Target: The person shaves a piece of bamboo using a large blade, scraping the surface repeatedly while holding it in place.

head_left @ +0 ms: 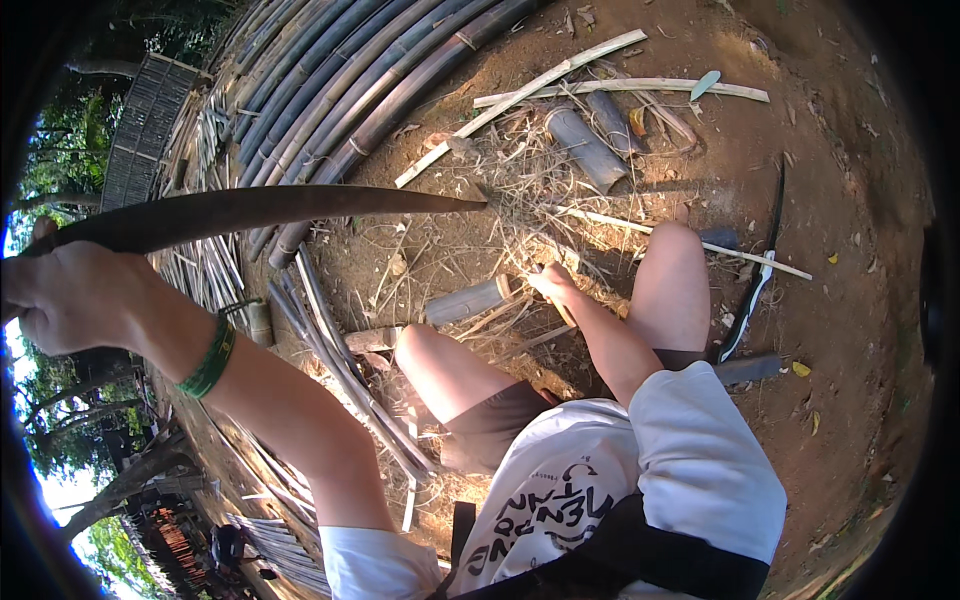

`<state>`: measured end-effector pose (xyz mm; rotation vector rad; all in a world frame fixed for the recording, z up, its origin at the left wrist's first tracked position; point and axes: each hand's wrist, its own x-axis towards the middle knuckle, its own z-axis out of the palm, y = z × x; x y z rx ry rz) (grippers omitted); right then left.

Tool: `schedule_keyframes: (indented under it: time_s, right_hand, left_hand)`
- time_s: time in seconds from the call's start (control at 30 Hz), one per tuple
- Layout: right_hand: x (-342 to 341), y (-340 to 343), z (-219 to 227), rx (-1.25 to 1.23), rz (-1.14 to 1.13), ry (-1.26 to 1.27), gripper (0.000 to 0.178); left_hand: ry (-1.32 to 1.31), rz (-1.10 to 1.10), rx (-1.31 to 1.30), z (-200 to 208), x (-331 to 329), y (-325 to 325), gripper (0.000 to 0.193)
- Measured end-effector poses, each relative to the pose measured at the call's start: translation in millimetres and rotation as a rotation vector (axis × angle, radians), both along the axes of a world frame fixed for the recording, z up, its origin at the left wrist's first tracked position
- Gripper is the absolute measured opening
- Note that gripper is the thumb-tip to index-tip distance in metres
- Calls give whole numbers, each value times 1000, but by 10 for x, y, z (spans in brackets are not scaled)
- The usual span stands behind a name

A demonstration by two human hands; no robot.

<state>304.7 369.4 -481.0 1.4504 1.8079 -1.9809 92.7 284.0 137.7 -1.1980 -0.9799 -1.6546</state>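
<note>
My left hand (72, 300) is raised at the far left, closed around the handle end of a long dark curved blade (300, 208) whose tip points right over the ground. A green band circles that wrist. My right hand (553, 284) reaches down between my bare knees and grips a thin bamboo sliver (567, 314) on the dirt. A short pale bamboo section (465, 300) lies just left of that hand, among dry shavings.
Long dark bamboo poles (350, 80) are stacked at the top. Split pale strips (520, 95) and short bamboo tubes (585, 148) lie beyond my knees. A second knife (757, 285) rests on the dirt at right. Thin slats (340, 360) lie by my left leg; a woven panel (145, 125) stands upper left.
</note>
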Motion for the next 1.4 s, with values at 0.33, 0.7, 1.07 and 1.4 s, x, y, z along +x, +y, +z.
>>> schedule_keyframes:
  time_s: [0.33,0.7,1.07,1.4]
  right_hand:
    - [-434,-79,2092,152,-229,736,27]
    - [-471,195,3276,221,-291,938,30]
    - [224,-472,3068,76,-166,729,42]
    - [263,-823,3764,96,56,1005,38]
  left_hand:
    - [-134,180,-104,-137,471,295,47]
    - [-300,-369,-218,124,711,39,19]
    - [-289,-432,-334,129,187,-304,48]
    - [-258,-103,-119,48,242,-411,39]
